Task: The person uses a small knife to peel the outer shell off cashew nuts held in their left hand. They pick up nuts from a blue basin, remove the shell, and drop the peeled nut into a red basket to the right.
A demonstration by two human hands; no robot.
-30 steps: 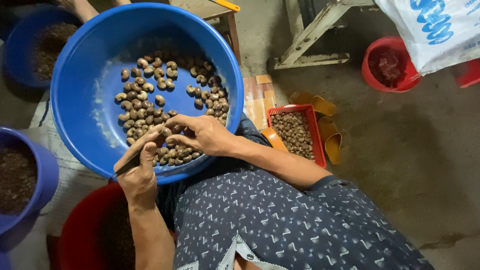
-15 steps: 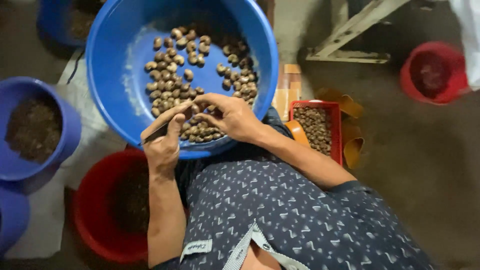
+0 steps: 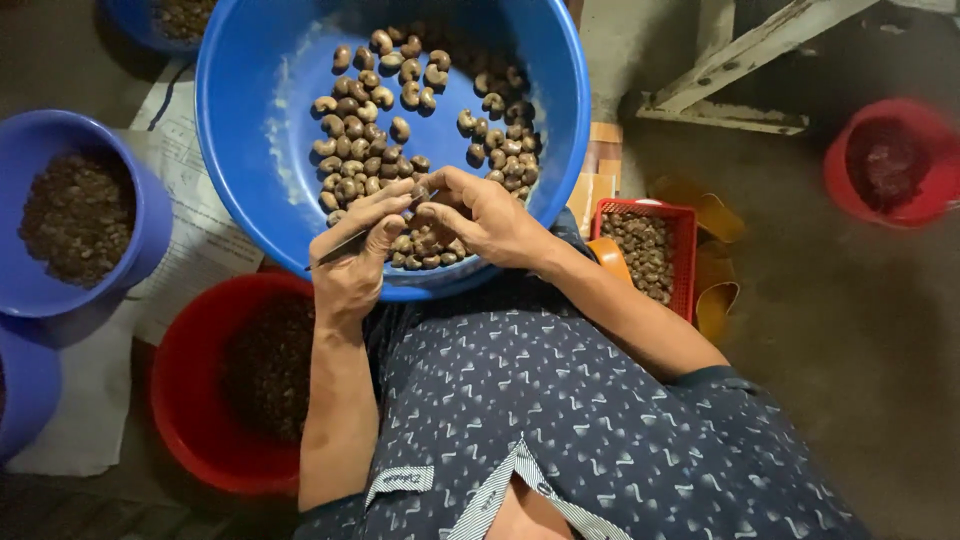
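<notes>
Bare concrete floor, grey and dim, carries a ring of tubs around a seated person in a dark patterned shirt. Nearest the body, a red bucket sits by the left forearm, its dark contents hard to make out in shadow. Just past it, both hands meet over the near rim of a large blue basin. The left hand is clenched around a thin metal blade, whose tip points towards the right hand; that hand's fingers are pinched together at the blade tip, probably on a single nut, though the fingers cover it. Brown curved nuts lie loose across the basin floor, piled thickest under the hands. To the right, a small red crate of the same nuts stands on the floor, partly hidden by the right forearm, with yellow sandals beside it. To the left, a blue bucket of dark shells rests on white paper. Farther off are a red bowl, a pale wooden frame, and another blue tub cut off at the top edge.
</notes>
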